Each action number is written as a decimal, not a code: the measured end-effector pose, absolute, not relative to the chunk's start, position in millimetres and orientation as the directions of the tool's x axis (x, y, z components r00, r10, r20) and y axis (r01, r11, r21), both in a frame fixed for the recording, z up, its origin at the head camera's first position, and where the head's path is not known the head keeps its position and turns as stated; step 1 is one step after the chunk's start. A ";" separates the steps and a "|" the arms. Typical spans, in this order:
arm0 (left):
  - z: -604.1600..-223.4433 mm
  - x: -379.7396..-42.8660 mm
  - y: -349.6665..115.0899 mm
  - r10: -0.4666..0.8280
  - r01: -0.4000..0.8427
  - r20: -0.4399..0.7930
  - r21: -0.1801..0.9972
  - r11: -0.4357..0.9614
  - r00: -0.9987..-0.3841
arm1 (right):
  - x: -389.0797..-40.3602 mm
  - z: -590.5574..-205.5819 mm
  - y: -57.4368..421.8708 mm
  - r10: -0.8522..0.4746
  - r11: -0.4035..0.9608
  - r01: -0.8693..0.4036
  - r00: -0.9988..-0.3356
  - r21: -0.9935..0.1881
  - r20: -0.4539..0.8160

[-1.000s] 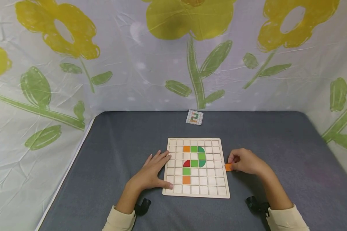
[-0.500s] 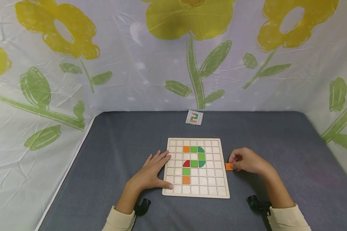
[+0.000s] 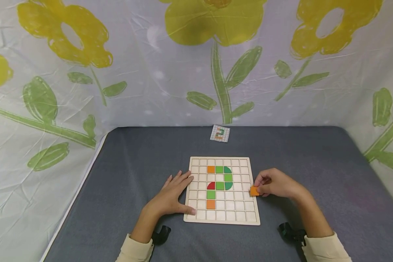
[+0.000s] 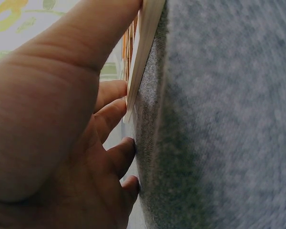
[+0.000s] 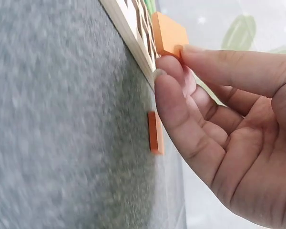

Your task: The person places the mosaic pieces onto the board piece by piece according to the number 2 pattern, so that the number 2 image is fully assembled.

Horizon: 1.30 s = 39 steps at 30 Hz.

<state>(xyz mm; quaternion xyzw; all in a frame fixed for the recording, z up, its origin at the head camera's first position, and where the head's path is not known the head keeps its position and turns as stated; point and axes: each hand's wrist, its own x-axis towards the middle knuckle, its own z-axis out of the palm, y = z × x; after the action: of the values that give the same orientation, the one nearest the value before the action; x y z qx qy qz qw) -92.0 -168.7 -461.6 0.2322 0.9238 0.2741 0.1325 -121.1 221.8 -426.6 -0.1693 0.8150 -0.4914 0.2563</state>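
Observation:
A pale wooden grid board [image 3: 237, 216] lies flat on the table. Orange, green and red tiles sit in its cells, curving like a hook from a top orange tile [image 3: 211, 169] down to a lower orange tile [image 3: 211, 204]. My left hand [image 3: 173, 196] rests at the board's left edge, fingers spread and thumb on the near left corner. Between thumb and fingertips, my right hand [image 3: 276, 183] pinches an orange square tile [image 5: 169, 33], tilted and overlapping the board's right rim in the head view. Under that hand, the right wrist view shows another orange tile [image 5: 155, 133] on the table.
Beyond the board, a small printed pattern card [image 3: 220, 133] lies at the back of the grey table [image 3: 150, 153]. A white curtain [image 3: 144, 80] with painted flowers hangs around the table. Dark wrist cameras [image 3: 161, 234] sit beside both forearms.
The right hand has raised the orange tile and shifted it slightly left, from beside the board to over its right rim. The left hand and the board stay still.

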 end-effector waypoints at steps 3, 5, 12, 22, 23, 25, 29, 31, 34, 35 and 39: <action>-461.9 -91.4 -168.7 0.502 0.353 -0.119 0.575 0.738 -0.857 | -119.3 -427.1 215.8 -0.552 0.442 -0.030 -0.797 -0.897 -0.245; -462.3 -91.0 -168.8 0.505 0.358 -0.113 0.575 0.736 -0.856 | -117.8 -427.9 211.3 -0.569 0.426 -0.030 -0.786 -0.904 -0.242; -464.0 -90.2 -169.4 0.516 0.378 -0.092 0.573 0.727 -0.852 | -110.4 -429.2 193.2 -0.593 0.390 0.002 -0.765 -0.921 -0.253; -463.0 -90.6 -169.2 0.512 0.375 -0.095 0.571 0.730 -0.854 | -100.5 -431.4 167.5 -0.573 0.420 -0.017 -0.780 -0.907 -0.251; -462.9 -90.7 -169.1 0.513 0.375 -0.096 0.570 0.731 -0.853 | -99.5 -431.7 165.0 -0.575 0.422 -0.029 -0.781 -0.906 -0.243; -462.8 -91.0 -168.9 0.514 0.377 -0.097 0.568 0.732 -0.852 | -97.4 -431.7 159.9 -0.572 0.433 -0.059 -0.789 -0.900 -0.224; -462.4 -91.4 -168.7 0.515 0.378 -0.097 0.567 0.732 -0.852 | -94.5 -432.7 150.2 -0.570 0.450 -0.125 -0.802 -0.884 -0.177; -462.3 -91.6 -168.7 0.515 0.377 -0.097 0.568 0.731 -0.852 | -93.4 -433.8 145.9 -0.572 0.450 -0.136 -0.803 -0.883 -0.168; -462.3 -91.7 -168.7 0.515 0.378 -0.096 0.568 0.731 -0.852 | -91.9 -435.5 140.9 -0.582 0.440 -0.143 -0.797 -0.886 -0.160; -462.5 -91.8 -168.8 0.516 0.378 -0.097 0.568 0.731 -0.851 | -91.4 -436.0 139.7 -0.587 0.440 -0.150 -0.795 -0.885 -0.157; -463.0 -91.9 -169.0 0.518 0.381 -0.098 0.566 0.731 -0.850 | -89.5 -436.4 136.8 -0.600 0.442 -0.194 -0.790 -0.876 -0.128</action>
<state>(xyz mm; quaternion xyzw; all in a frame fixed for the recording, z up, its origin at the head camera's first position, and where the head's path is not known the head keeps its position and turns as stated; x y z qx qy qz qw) -91.9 -169.0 -463.0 0.2439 0.9218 0.2740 0.1256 -89.5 136.8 -436.4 -0.2416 0.8213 -0.4696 0.2159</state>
